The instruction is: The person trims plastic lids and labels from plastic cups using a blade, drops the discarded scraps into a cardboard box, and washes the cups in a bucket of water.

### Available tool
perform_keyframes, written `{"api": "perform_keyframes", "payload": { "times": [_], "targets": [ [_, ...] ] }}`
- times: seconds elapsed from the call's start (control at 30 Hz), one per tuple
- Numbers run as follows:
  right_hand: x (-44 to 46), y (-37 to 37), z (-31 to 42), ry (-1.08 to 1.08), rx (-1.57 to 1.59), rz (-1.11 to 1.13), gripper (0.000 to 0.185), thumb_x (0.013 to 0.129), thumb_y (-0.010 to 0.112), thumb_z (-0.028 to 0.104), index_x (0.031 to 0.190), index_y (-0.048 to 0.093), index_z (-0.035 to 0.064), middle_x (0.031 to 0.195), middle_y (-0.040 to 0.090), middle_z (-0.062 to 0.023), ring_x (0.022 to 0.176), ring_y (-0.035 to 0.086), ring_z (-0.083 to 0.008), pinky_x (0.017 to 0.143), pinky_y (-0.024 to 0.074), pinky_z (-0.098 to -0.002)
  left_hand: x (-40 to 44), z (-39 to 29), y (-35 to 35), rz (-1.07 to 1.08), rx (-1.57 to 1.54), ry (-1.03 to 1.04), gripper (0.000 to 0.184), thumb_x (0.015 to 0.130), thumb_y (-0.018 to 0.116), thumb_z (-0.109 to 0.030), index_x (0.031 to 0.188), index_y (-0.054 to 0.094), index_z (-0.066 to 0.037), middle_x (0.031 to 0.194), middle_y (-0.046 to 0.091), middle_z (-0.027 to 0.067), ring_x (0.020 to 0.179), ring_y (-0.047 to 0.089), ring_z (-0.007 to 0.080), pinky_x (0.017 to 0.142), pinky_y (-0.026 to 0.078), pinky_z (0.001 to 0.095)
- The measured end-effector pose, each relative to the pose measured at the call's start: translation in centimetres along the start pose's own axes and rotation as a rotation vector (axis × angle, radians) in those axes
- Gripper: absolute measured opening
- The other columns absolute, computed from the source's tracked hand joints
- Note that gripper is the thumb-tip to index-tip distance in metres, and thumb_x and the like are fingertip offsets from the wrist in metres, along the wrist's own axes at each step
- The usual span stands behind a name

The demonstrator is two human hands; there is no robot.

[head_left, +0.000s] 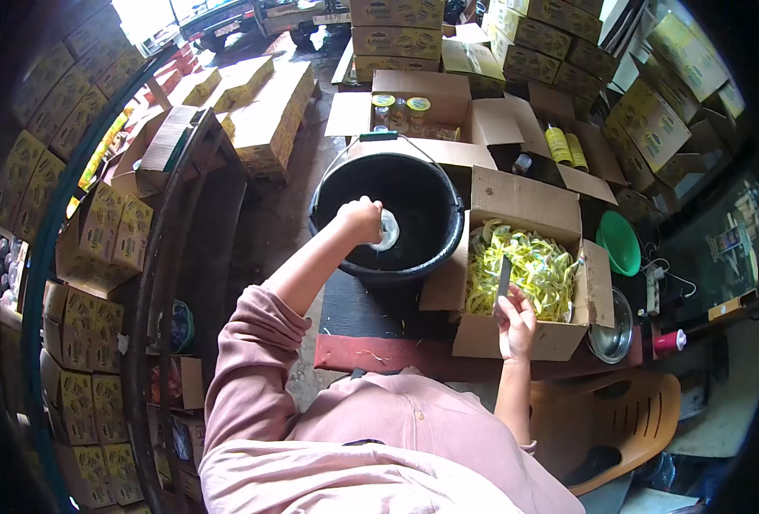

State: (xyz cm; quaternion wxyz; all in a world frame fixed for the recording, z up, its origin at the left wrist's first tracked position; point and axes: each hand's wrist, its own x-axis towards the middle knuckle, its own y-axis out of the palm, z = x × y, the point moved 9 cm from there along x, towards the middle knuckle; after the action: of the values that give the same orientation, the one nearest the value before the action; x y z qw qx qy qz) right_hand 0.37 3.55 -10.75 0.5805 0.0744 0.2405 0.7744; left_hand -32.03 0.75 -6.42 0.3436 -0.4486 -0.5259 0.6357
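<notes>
- Storeroom around you, printed cartons (pixel 396 38) stacked beyond the black bucket (pixel 379 272), your landmark; it stands on the dark bench (pixel 366 313), close before you, presumably for short reach.
- Your left grip (pixel 361 220) is closed on a pale round piece (pixel 388 231) over the bucket's mouth, perhaps so anything falling lands inside. Cup or lid: cannot tell.
- Your right grip (pixel 516 322) pinches a dark flat strip (pixel 504 276) right of the bucket, far end free, seemingly for working with that end.
- Just right of the bucket: open box (pixel 525 190) of yellow-green strips (pixel 525 265), flaps spread, likely for access.
- Beyond the bucket: lidded jars (pixel 401 113), boxed, probably to keep upright.
</notes>
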Motion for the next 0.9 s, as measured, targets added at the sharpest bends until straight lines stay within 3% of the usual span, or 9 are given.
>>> {"api": "perform_keyframes", "payload": {
  "times": [0.1, 0.23, 0.37, 0.5, 0.57, 0.6, 0.7, 0.83, 0.9],
  "targets": [
    [0.1, 0.2, 0.1, 0.007, -0.011, 0.02, 0.028, 0.076, 0.059, -0.002, 0.103, 0.053, 0.0039, 0.08, 0.056, 0.0004, 0.064, 0.051, -0.0058, 0.057, 0.0422, -0.0174, -2.1, -1.3, 2.6, 0.694, 0.13, 0.15, 0.049, 0.065, 0.066, -0.043, 0.104, 0.062, -0.012, 0.102, 0.062, 0.0102, 0.089, 0.06, 0.0263, 0.078, 0.048, 0.0369],
    [0.5, 0.7, 0.0, -0.002, -0.024, 0.038, 0.028, 0.076, 0.059, -0.002, 0.103, 0.053, 0.0036, 0.08, 0.055, 0.0006, 0.065, 0.051, -0.0058, 0.057, 0.0424, -0.0175, -1.5, 0.4, 4.6, 0.801, 0.092, 0.035, 0.053, 0.066, 0.065, -0.047, 0.106, 0.061, -0.013, 0.103, 0.062, 0.0089, 0.089, 0.06, 0.0258, 0.076, 0.048, 0.035],
    [0.4, 1.5, 0.0, -0.015, -0.024, 0.058, 0.029, 0.076, 0.058, -0.002, 0.103, 0.053, 0.0035, 0.08, 0.055, 0.0007, 0.065, 0.052, -0.0062, 0.057, 0.0427, -0.017, -1.1, -0.4, -0.6, 0.221, 0.013, 0.024, 0.052, 0.062, 0.07, -0.044, 0.106, 0.061, -0.017, 0.104, 0.061, 0.0039, 0.091, 0.06, 0.0209, 0.078, 0.044, 0.0408],
    [0.3, 1.8, -0.5, 0.001, -0.024, 0.052, 0.03, 0.075, 0.059, -0.003, 0.104, 0.053, 0.0034, 0.079, 0.055, 0.0004, 0.065, 0.052, -0.0065, 0.057, 0.043, -0.0165, -2.3, -0.4, 1.6, 0.583, 0.227, 0.051, 0.05, 0.061, 0.07, -0.037, 0.103, 0.061, -0.013, 0.102, 0.061, 0.0027, 0.089, 0.059, 0.0205, 0.077, 0.041, 0.0419],
    [0.2, 2.1, -0.6, 0.001, -0.016, 0.063, 0.029, 0.075, 0.059, -0.003, 0.103, 0.054, 0.0033, 0.078, 0.055, 0.0004, 0.065, 0.052, -0.0064, 0.057, 0.0431, -0.0162, -1.5, -0.6, 0.2, 0.36, 0.19, 0.051, 0.048, 0.064, 0.069, -0.04, 0.107, 0.06, -0.019, 0.102, 0.061, 0.0011, 0.088, 0.059, 0.0203, 0.076, 0.041, 0.0405],
    [0.1, 2.3, -0.6, 0.006, -0.013, 0.064, 0.029, 0.075, 0.059, -0.003, 0.103, 0.054, 0.0034, 0.078, 0.055, 0.0004, 0.065, 0.052, -0.0062, 0.057, 0.043, -0.0163, -1.3, -0.7, -1.4, 0.087, 0.153, 0.021, 0.049, 0.064, 0.07, -0.039, 0.108, 0.06, -0.02, 0.103, 0.061, 0.0008, 0.089, 0.059, 0.0202, 0.076, 0.041, 0.0398],
    [-0.1, 2.6, -0.6, 0.011, 0.005, 0.067, 0.029, 0.075, 0.059, -0.003, 0.103, 0.054, 0.0035, 0.078, 0.056, 0.0005, 0.065, 0.051, -0.0058, 0.058, 0.0429, -0.0165, -2.1, -0.1, 2.7, 0.608, 0.233, -0.005, 0.05, 0.064, 0.07, -0.04, 0.108, 0.059, -0.018, 0.105, 0.06, 0.0015, 0.091, 0.059, 0.0198, 0.077, 0.043, 0.0398],
    [-0.4, 2.0, -0.6, 0.008, 0.03, 0.059, 0.029, 0.075, 0.059, -0.003, 0.103, 0.054, 0.0039, 0.08, 0.056, 0.0004, 0.066, 0.051, -0.0057, 0.058, 0.0424, -0.0174, -1.4, -0.6, 1.1, 0.395, 0.215, 0.039, 0.049, 0.067, 0.067, -0.047, 0.108, 0.06, -0.021, 0.104, 0.06, 0.0007, 0.092, 0.059, 0.0195, 0.08, 0.044, 0.0408],
    [-0.4, 1.5, -0.5, 0.016, 0.036, 0.036, 0.029, 0.075, 0.059, -0.003, 0.103, 0.054, 0.004, 0.08, 0.057, 0.0002, 0.066, 0.051, -0.0059, 0.058, 0.0422, -0.0179, -2.2, 0.0, 2.7, 0.634, 0.234, -0.023, 0.048, 0.066, 0.068, -0.042, 0.106, 0.061, -0.017, 0.104, 0.061, 0.0021, 0.093, 0.059, 0.0215, 0.078, 0.046, 0.0406]
  ]
}}
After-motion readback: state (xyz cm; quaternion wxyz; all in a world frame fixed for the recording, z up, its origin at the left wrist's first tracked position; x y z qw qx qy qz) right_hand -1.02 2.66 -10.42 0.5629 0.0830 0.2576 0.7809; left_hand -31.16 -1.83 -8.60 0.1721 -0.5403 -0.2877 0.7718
